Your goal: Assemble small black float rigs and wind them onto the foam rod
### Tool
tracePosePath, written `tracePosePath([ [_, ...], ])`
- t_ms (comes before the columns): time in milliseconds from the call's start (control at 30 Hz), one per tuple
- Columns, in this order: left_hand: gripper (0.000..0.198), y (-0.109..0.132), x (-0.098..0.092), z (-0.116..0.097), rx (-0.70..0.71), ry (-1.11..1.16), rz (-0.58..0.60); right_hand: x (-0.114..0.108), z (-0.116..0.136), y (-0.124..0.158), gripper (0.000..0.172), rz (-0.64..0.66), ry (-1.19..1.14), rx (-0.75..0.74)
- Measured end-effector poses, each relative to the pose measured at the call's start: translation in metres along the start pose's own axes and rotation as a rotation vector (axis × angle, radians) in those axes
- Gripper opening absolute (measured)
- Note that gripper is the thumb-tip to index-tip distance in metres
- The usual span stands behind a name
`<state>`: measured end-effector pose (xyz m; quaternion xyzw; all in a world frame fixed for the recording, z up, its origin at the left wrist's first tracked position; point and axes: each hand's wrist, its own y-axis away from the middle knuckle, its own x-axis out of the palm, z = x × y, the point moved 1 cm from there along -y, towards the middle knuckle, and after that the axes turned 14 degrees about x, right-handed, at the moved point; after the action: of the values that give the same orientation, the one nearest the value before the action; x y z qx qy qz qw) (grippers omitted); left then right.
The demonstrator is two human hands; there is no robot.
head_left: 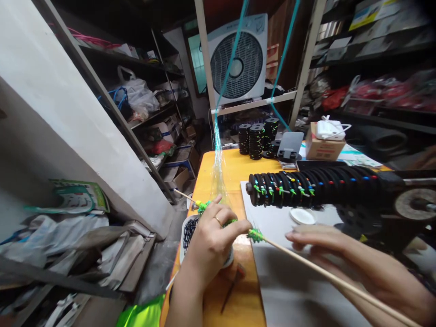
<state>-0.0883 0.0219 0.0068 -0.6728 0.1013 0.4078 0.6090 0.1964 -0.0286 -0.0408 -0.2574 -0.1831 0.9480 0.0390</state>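
My left hand is closed around a thin wooden stick strung with small bright green pieces, too small to make out. A yellow piece sits near the stick's far end. The stick runs toward the lower right, passing across my right hand, which is blurred, with loosely stretched fingers. Shiny fine strands hang down to my left hand. Partly behind that hand is a white container of dark, glossy small pieces.
Black spools with coloured beads and green ties fill a horizontal rod at right. Other spools stand at the back of the yellow table. A dark pointed tool lies in front, a white lid on the grey sheet.
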Motion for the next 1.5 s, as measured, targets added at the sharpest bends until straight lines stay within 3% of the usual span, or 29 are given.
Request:
tracePosePath([
  [100,0.034,-0.002,-0.004,-0.004,0.035,-0.039,0.003,0.008,0.017,-0.007,0.042,0.082,0.122,-0.1],
  [167,0.036,-0.003,-0.004,-0.006,0.028,-0.057,0.005,0.013,0.032,-0.013,0.045,0.094,0.174,-0.138],
  [333,0.038,-0.005,-0.004,-0.011,0.02,-0.063,0.024,0.024,0.053,-0.027,0.019,-0.003,0.116,-0.183],
  [533,0.036,-0.004,0.001,-0.013,0.0,-0.02,0.012,0.029,0.05,-0.029,0.007,-0.054,-0.048,-0.171],
  [700,0.032,-0.002,0.005,-0.013,-0.026,0.013,0.055,0.03,0.046,-0.023,0.005,-0.103,0.037,-0.163],
  [900,0.019,-0.007,0.0,-0.019,-0.05,0.061,0.009,0.033,0.036,-0.016,0.003,-0.097,0.033,-0.077],
  [1133,0.046,-0.011,0.0,-0.022,-0.05,0.089,-0.087,0.034,0.03,-0.012,0.009,-0.064,-0.033,-0.131],
  [1300,0.039,-0.014,0.002,-0.023,-0.051,0.042,-0.111,0.036,0.035,-0.01,0.01,-0.067,-0.106,-0.163],
  [1500,0.033,-0.014,0.002,-0.021,-0.02,0.082,-0.111,0.037,0.038,-0.015,0.022,-0.023,-0.171,-0.208],
])
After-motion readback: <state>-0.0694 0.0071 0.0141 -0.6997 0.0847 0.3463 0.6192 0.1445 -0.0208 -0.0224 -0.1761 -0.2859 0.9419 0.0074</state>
